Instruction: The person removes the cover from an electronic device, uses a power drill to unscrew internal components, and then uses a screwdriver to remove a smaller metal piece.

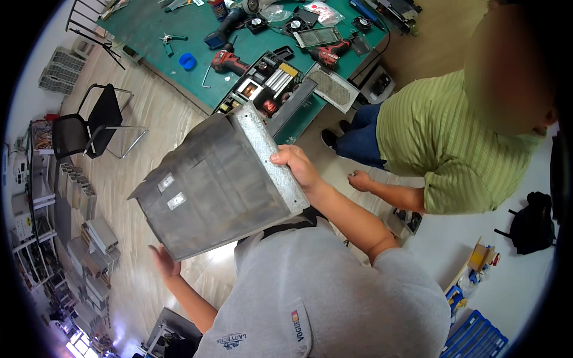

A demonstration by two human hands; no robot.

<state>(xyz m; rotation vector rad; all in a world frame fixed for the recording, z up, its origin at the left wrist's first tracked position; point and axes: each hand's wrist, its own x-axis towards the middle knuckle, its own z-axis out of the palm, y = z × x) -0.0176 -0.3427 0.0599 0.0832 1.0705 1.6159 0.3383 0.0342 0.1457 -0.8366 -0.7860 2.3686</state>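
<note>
Grey sheet-metal cover panel (209,191) is held up in the air in front of the person's chest, tilted, broad face to the camera, well clear of the green table (179,30).

- Panel: bent sheet steel, dark grey face with two small pale stickers, bare galvanised flange with screw holes along the right edge. Reads as stiff, moderate weight; broad and thin, so probably awkward and prone to swinging or flexing. Cut edges likely sharp.
- Right hand (298,167): fingers wrapped tight over the flanged edge, near mid-length. Good place to hold, since the fold is the stiffest part and blunter than a raw edge.
- Left hand (162,261): under the lower-left corner, palm open, fingers spread, propping it from below. Actual contact is hidden behind the panel, can't tell.
- Smooth painted face looks slippery; gripping edges beats pinching the flat.

Around: open metal chassis (265,89) with its parts exposed on the table, red cordless drills (227,59), perforated mesh panel (333,88), small fans. A second person in a green striped shirt (441,137) stands right, their hand (360,180) loosely closed, apart from the panel. Black chair (89,128) left.
</note>
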